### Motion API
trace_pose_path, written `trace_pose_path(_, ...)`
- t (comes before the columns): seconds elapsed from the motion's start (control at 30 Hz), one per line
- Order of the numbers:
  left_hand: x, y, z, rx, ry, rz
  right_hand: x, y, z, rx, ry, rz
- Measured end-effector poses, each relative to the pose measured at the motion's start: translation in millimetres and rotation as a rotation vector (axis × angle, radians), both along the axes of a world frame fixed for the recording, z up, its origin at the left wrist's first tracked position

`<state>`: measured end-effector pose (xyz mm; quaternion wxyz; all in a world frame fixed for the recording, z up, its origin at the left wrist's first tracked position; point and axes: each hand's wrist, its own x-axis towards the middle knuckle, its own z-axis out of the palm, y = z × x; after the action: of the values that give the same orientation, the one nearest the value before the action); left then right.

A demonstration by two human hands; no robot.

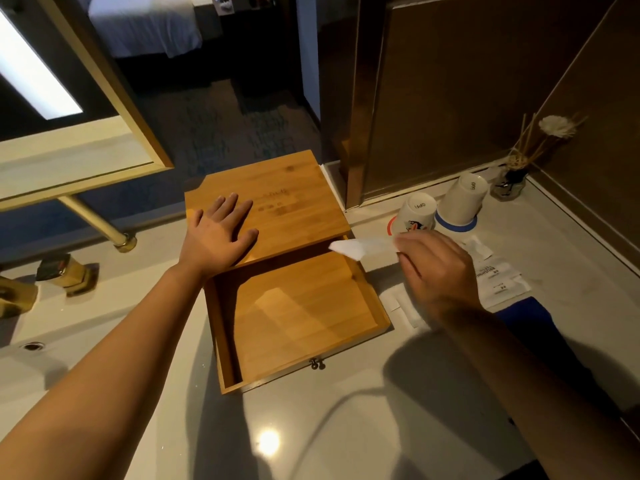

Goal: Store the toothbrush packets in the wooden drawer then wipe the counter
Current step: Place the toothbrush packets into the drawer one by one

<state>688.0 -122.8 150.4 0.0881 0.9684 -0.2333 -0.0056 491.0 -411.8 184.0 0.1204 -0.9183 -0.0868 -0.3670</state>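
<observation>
Here, at a hotel washstand, the first step is under way: packets are going into the drawer, and wiping has not begun. On the left, the left hand [221, 233] lies flat on the lid of the wooden box [270, 199], fingers [239, 211] spread and released, grasping nothing, seemingly steadying the box. Faint marks are printed on the lid just beyond those fingertips, too pale to read. Below the palm, the wooden drawer [298, 317] is pulled out and looks empty, its small metal knob [317, 364] facing the viewer. Further right, the right hand [436, 268] pinches one white toothbrush packet [360, 245] between its fingers [407, 242], the packet's free end reaching over the drawer's far right corner. The next move likely calls for lowering it into the drawer and letting go. Beyond the right knuckles stand two upturned cups [440, 206]; their bases seem to read "OPPI". Right of the hand, more white packets [498, 277] lie on the tabletop [346, 420], with small dark print too blurred to read, and a blue cloth [526, 317] lies beside the wrist, presumably for wiping.
</observation>
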Motion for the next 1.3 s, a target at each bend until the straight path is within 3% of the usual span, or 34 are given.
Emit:
trace_pose_path(0.13,1,1,-1,-0.007,-0.009,-0.002,1,66,34,-0.062,0.008,0.237)
trace_pose_path(0.23,0,1,0,-0.014,-0.006,-0.007,9,108,18,-0.158,0.094,0.365)
trace_pose_path(0.47,-2,0,2,-0.027,-0.006,-0.006,39,136,-25,-0.284,0.278,0.342)
trace_pose_path(0.6,0,2,-1,-0.04,-0.017,-0.012,46,147,-31,-0.329,0.388,0.448)
trace_pose_path(0.83,1,2,-1,-0.049,-0.003,-0.02,30,149,-19,-0.194,1.023,0.151)
trace_pose_path(1.1,2,3,-2,-0.057,-0.002,-0.023,30,145,-27,-0.398,1.279,0.042)
trace_pose_path(1.3,2,2,-3,-0.05,-0.008,-0.019,49,144,-41,-0.384,1.211,-0.004)
